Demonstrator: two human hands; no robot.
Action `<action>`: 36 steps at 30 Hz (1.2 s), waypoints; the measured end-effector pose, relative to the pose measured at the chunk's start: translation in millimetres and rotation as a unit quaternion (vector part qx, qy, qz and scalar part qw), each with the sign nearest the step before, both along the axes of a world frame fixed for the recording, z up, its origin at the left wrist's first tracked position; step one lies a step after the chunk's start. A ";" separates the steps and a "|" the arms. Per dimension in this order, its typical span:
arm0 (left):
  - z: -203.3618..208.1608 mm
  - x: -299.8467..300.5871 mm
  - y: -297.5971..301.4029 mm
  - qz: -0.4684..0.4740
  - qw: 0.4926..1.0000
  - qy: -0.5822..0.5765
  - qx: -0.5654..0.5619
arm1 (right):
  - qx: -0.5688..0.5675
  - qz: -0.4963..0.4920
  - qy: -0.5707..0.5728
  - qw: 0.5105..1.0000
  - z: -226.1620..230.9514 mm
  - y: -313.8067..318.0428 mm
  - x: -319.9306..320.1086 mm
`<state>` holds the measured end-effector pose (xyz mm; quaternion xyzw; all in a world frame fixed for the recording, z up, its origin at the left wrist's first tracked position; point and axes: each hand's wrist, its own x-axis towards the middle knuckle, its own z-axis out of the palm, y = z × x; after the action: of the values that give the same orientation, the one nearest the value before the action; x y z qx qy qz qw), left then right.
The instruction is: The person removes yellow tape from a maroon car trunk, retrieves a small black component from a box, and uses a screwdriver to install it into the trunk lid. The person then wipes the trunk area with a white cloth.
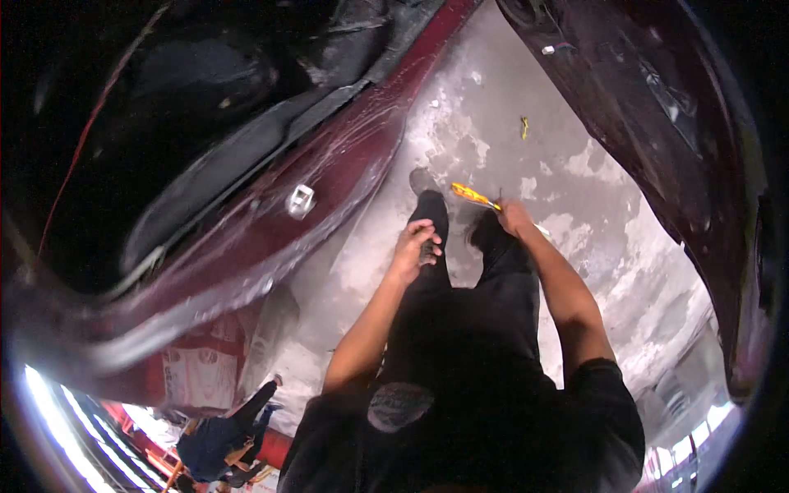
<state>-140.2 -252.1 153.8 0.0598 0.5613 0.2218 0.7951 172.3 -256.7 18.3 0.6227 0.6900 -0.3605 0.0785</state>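
Low in front of my body, my right hand [515, 218] is closed around the metal shank of what looks like a yellow-handled screwdriver [471, 195]. Its handle points to the left, away from the fingers, over the floor between my feet. My left hand [417, 249] hovers over my left leg with its fingers loosely bent and apart. Dark trouser cloth shows between them, and I see nothing held there. To the left is the dark red door sill [345, 156] of a car body, with a small pale metal piece [301, 201] on it.
A dark red car door [657, 123] hangs at the right. Between sill and door, a small yellow scrap [524, 127] lies on the patchy grey floor [493, 90]. Another person in dark clothes [215, 444] is at the lower left, away from my hands.
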 end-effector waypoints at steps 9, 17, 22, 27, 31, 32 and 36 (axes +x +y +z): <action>-108.0 8.4 -25.7 0.127 0.985 0.031 -0.109 | 0.023 0.094 -0.071 0.993 -182.4 171.1 -40.2; -220.8 63.4 -55.8 0.128 0.988 0.043 -0.079 | -0.016 0.097 -0.050 0.994 -368.2 160.9 -70.6; -269.2 86.8 -51.1 0.252 0.957 -0.053 -0.137 | -0.077 0.090 -0.072 0.990 -430.0 115.4 -72.5; -292.8 96.7 -40.4 0.209 0.971 -0.017 -0.114 | -0.023 0.101 -0.033 0.994 -469.9 86.5 -32.9; -300.9 96.6 -29.6 0.234 0.962 -0.009 -0.137 | -0.039 -0.013 0.019 0.999 -450.7 101.7 -18.8; -300.4 95.0 -22.4 0.218 0.968 -0.010 -0.124 | -0.082 -0.046 0.023 0.995 -443.1 106.6 -13.5; -304.1 95.0 19.5 0.203 0.975 -0.006 -0.093 | -0.095 -0.134 0.044 0.985 -448.4 104.3 12.7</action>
<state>-45.2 -232.6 -150.4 -0.1307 0.5755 0.3253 0.7388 185.0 -152.5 -430.1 0.6824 0.5659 -0.4591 0.0579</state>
